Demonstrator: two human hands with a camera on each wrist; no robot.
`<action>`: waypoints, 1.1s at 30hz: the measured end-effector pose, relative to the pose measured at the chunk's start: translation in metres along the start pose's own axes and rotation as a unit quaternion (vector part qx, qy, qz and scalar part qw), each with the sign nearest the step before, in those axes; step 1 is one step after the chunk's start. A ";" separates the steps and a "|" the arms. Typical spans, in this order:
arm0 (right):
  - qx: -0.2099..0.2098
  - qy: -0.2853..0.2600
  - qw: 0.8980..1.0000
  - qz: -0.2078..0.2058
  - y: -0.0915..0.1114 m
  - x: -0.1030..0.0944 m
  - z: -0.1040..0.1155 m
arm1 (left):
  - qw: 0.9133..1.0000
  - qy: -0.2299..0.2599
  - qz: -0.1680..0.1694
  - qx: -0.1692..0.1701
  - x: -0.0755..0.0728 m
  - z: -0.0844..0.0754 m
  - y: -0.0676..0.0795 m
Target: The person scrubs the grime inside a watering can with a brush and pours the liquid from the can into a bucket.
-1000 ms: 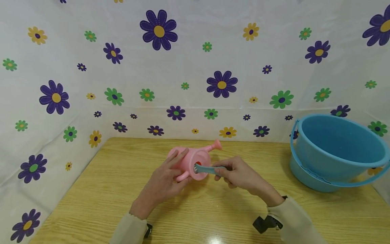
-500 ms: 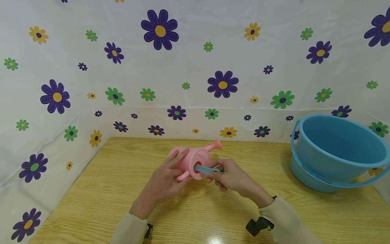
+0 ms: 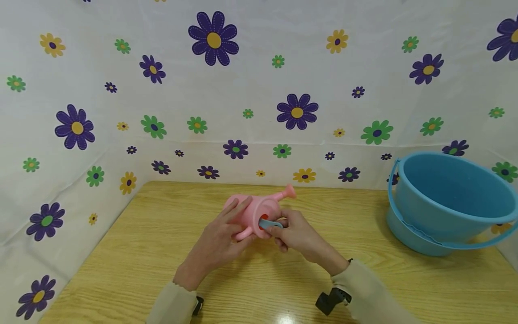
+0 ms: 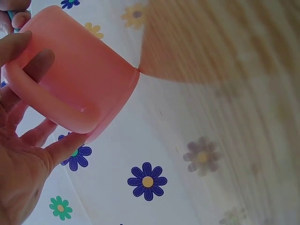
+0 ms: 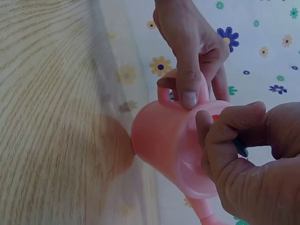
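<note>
A pink toy watering can [image 3: 252,210] lies tilted on the table, its mouth toward me and its spout pointing back right. My left hand [image 3: 216,238] grips it, thumb near the handle and fingers spread over the body; the left wrist view shows fingers at the loop handle [image 4: 51,103]. My right hand [image 3: 297,235] pinches a light blue brush [image 3: 272,223] pushed into the mouth, its bristled head hidden inside. Just a sliver of the brush [image 5: 241,148] shows between the fingers in the right wrist view. Something red [image 3: 264,217] shows inside the can.
A large light blue bucket [image 3: 417,202] with a hanging handle stands on the right side of the wooden table [image 3: 162,216]. A white sheet [image 3: 243,72] printed with flowers rises behind the table and along its left side.
My right hand has moved left, toward the can, pushing the brush deeper; its bristles, visible a second ago, are now hidden inside. The left hand and the can stay nearly in place.
</note>
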State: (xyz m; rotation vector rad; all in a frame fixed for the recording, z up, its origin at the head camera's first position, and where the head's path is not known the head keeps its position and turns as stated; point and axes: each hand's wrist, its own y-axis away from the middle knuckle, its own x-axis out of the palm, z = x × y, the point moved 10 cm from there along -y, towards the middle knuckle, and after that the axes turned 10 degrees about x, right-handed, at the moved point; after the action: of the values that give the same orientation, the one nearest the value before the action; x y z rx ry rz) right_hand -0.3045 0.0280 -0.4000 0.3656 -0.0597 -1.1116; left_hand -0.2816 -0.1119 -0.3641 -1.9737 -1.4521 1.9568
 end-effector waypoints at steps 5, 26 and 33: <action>0.004 -0.011 1.000 -0.002 -0.001 0.000 -0.002 | 1.000 0.002 -0.002 0.003 0.000 0.000 -0.001; 0.005 -0.007 1.000 0.030 0.023 -0.019 -0.006 | 1.000 0.005 -0.013 0.004 0.000 0.002 0.001; 0.010 0.000 1.000 0.029 0.029 -0.027 -0.007 | 1.000 0.005 -0.010 -0.011 0.000 0.005 0.003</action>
State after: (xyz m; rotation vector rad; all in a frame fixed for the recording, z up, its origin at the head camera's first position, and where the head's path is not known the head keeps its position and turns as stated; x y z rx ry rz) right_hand -0.2898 0.0646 -0.3943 0.3805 -0.0817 -1.0535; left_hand -0.2835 -0.1166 -0.3665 -1.9667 -1.4919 1.9277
